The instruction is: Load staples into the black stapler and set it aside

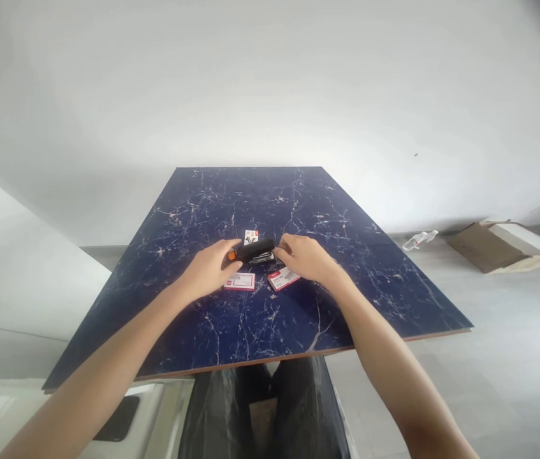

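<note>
A black stapler (256,250) with an orange end lies across the middle of the dark blue marbled table (270,197). My left hand (210,266) has thumb and fingers closed around its orange end. At the stapler's other end is my right hand (305,255), its fingers curled and pinched; what they hold, if anything, is too small to make out. Just behind the stapler stands or lies a small white card or box (251,236). Nearer to me are two red-and-white boxes, one (241,282) by my left hand, the other (281,279), tilted, below my right fingers.
An opened cardboard box (494,248) sits on the floor at the right, with a crumpled clear plastic piece (420,240) beside it. A white wall rises behind the table. My legs show under the table's front edge (250,364).
</note>
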Motion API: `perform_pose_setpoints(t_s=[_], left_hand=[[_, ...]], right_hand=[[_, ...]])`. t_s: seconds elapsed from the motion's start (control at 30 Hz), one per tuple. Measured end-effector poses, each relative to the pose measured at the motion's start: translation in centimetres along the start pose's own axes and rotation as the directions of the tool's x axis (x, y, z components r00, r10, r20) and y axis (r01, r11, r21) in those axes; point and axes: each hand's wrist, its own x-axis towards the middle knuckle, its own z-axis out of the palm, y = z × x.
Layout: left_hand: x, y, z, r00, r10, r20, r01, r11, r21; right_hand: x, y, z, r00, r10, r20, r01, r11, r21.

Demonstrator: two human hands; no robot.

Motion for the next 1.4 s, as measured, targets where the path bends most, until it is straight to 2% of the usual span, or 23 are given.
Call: perform_pose_setpoints(t_s=[0.1,0.17,0.3,0.4,0.47,0.5,0.57,0.63,0.7,0.8,0.93,1.0,1.1,1.17,1.23,1.4], left_hand=[[0.0,0.9,0.6,1.0,0.029,0.007,-0.03,0.997,0.066],[0.1,1.9,1.5,1.0,0.024,-0.007,-0.023,0.994,0.106],[-0.2,4.5,3.3,1.0,0.014,-0.018,-0.012,0.996,0.09],[-1.0,5.1,2.7,0.993,0.082,0.087,-0.084,0.996,0.016],[-1.5,4.0,0.8,0.98,0.1,0.173,-0.102,0.995,0.001],[-1.7,3.0,-0.3,0.963,0.114,0.242,-0.116,0.993,-0.008],[-2.0,0.4,-2.8,0.948,0.107,0.298,-0.113,0.994,0.004],[-2.1,-2.1,-4.7,0.924,0.048,0.38,-0.072,0.996,0.048],[-2.0,-3.6,-5.7,0.901,-0.028,0.433,-0.015,0.995,0.096],[-1.7,-3.4,-6.3,0.913,-0.047,0.405,0.001,0.994,0.114],[-1.4,-0.7,-6.2,0.957,0.102,0.27,-0.101,0.995,-0.019],[-1.3,0.6,-5.5,0.95,0.176,0.259,-0.162,0.984,-0.076],[-1.4,1.8,-3.6,0.91,0.24,0.338,-0.212,0.97,-0.118],[-1.4,1.9,-2.4,0.899,0.23,0.372,-0.198,0.973,-0.122],[-1.5,1.3,-1.8,0.912,0.196,0.359,-0.171,0.98,-0.101],[-1.2,-1.7,-2.3,0.962,0.028,0.272,-0.042,0.998,0.044]], right_hand=[[-1.0,0.2,-1.1,0.982,0.045,0.182,-0.045,0.999,-0.003],[-1.5,0.2,-1.3,0.965,0.044,0.258,-0.049,0.999,0.013],[-1.9,-0.1,-0.8,0.965,0.024,0.259,-0.038,0.998,0.05],[-1.7,0.5,-0.7,0.958,-0.016,0.285,-0.02,0.992,0.122],[-1.5,1.2,-0.9,0.964,-0.024,0.265,-0.012,0.991,0.134],[-1.4,1.6,-0.9,0.97,-0.015,0.243,-0.015,0.993,0.118],[-1.1,2.3,-1.0,0.98,0.015,0.197,-0.029,0.997,0.067],[-0.8,2.6,-0.9,0.986,0.025,0.165,-0.03,0.999,0.027],[-0.6,2.6,-0.7,0.989,0.013,0.145,-0.014,1.0,0.007],[-0.3,2.5,-0.4,0.993,-0.009,0.117,0.011,1.0,-0.008],[0.1,2.5,-0.1,0.993,-0.037,0.109,0.038,0.999,-0.005],[0.2,2.5,-0.1,0.994,-0.05,0.101,0.051,0.999,-0.001],[0.2,2.6,0.0,0.994,-0.065,0.087,0.065,0.998,0.004],[0.2,2.6,-0.1,0.995,-0.064,0.077,0.063,0.998,0.014],[0.2,2.6,-0.1,0.996,-0.054,0.068,0.052,0.998,0.031],[0.3,2.4,-0.1,1.0,0.006,0.016,-0.007,0.999,0.05]])
